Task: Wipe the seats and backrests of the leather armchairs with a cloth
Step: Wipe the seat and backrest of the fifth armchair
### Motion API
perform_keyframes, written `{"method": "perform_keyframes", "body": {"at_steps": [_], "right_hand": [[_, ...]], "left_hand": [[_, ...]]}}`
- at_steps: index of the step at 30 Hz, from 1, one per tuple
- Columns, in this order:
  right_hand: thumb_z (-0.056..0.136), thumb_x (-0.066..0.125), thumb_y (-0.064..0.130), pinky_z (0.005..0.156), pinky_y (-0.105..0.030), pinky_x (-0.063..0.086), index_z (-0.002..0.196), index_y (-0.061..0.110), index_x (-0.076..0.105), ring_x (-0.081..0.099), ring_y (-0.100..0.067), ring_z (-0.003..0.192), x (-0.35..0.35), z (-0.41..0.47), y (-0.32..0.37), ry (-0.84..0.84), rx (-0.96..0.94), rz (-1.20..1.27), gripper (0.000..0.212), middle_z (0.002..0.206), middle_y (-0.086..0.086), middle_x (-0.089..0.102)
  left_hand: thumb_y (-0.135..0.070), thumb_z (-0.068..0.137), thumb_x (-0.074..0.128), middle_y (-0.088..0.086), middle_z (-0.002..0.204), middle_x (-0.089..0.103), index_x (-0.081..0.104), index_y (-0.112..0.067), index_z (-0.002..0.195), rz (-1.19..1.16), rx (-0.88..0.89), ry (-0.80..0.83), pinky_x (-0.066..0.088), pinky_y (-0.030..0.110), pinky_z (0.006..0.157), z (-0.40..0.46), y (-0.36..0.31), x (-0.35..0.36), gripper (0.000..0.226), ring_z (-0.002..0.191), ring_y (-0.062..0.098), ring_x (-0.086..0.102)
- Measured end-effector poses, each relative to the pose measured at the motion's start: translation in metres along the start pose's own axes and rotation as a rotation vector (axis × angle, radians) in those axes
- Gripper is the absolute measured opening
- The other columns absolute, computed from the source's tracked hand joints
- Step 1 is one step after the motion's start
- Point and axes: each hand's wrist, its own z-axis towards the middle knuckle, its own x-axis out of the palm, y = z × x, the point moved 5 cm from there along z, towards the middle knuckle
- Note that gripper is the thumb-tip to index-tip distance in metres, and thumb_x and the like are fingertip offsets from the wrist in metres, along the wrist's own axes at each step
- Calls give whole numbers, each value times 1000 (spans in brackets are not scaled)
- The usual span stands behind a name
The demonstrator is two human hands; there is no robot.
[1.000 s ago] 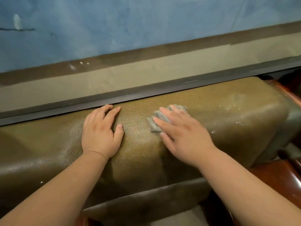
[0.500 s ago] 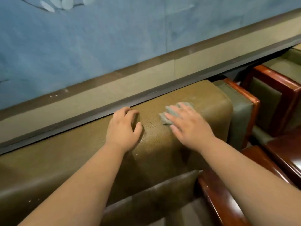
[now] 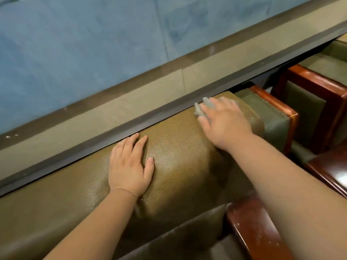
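Backrest top (image 3: 178,139) is running lengthwise left of the right hand (image 3: 225,122), whose flat, spread grip is pressing the grey cloth (image 3: 201,107) at its right end, while the left hand (image 3: 129,166) is lying flat alongside.

Right hand (image 3: 224,121) flat on grey cloth (image 3: 199,109) atop olive backrest (image 3: 178,147)

I can read no words, labels, brands or numbers anywhere around my hands, on the leather, wood or wall.
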Motion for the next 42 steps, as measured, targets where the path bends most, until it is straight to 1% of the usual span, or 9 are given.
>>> {"method": "perform_keyframes", "body": {"at_steps": [3, 9, 16, 23, 27, 29, 33, 36, 42], "right_hand": [[100, 11, 62, 123, -55, 18, 158, 29, 34, 24, -42, 151, -4, 15, -1, -3, 220, 0, 70, 166, -9, 29], [102, 41, 53, 127, -50, 20, 151, 32, 51, 33, -33, 150, 21, -54, 103, -27, -460, 60, 54, 162, -2, 41], [106, 34, 45, 125, -62, 15, 158, 31, 36, 0, -37, 158, 32, -85, -19, -382, 433, 346, 54, 172, -4, 8], [100, 52, 42, 121, -66, 21, 153, 26, 51, 22, -48, 153, 68, -112, 42, -421, -256, 77, 55, 165, -12, 36], [108, 32, 43, 125, -62, 18, 166, 29, 10, -4, -41, 158, 64, -104, -34, -406, 437, 432, 63, 173, -10, -6], [104, 29, 52, 125, -63, 15, 164, 31, -7, -17, -43, 155, 66, -115, -2, -336, 546, 524, 73, 169, -8, -27], [98, 39, 63, 120, -74, 10, 166, 27, 3, -25, -56, 149, 103, -162, 103, -215, 56, 326, 85, 168, -19, -24], [99, 34, 64, 119, -73, 14, 165, 30, 5, -16, -57, 151, 109, -160, 80, -262, -105, 152, 79, 170, -12, -16], [101, 20, 66, 125, -62, 17, 164, 31, -12, -13, -44, 156, 109, -123, -33, -404, 592, 654, 78, 170, -13, -20]], "left_hand": [[-49, 94, 46, 7, 149, 53, 56, -18, 148, -12, 0, -7, 34, 52, 118, 1, 1, 2, 63, 136, 34, 49], [-48, 93, 45, 7, 149, 53, 57, -18, 148, -24, 7, -12, 33, 50, 118, 0, 1, 1, 63, 135, 33, 49], [-45, 93, 48, 8, 148, 56, 59, -16, 146, -56, 7, -71, 35, 51, 118, 1, 1, 2, 61, 136, 33, 50], [-44, 94, 46, 8, 147, 57, 59, -15, 145, -69, 12, -88, 35, 51, 118, 1, -1, 0, 60, 134, 34, 50], [-45, 95, 44, 8, 148, 57, 59, -17, 146, -45, 6, -87, 35, 50, 119, -1, 0, 1, 60, 135, 32, 50], [-46, 96, 42, 6, 149, 57, 58, -19, 147, -39, -9, -75, 34, 49, 120, -1, -1, -1, 60, 136, 31, 50], [-52, 96, 37, 8, 148, 59, 58, -20, 147, -18, -34, 18, 38, 50, 117, 2, -7, -9, 64, 134, 32, 51], [-59, 95, 33, 8, 154, 53, 52, -24, 153, -11, 29, 95, 37, 53, 119, 2, -14, -17, 71, 141, 33, 45], [-62, 99, 31, 5, 169, 34, 31, -33, 165, 100, 301, 35, 23, 59, 126, -1, -70, 12, 72, 156, 33, 31]]}}
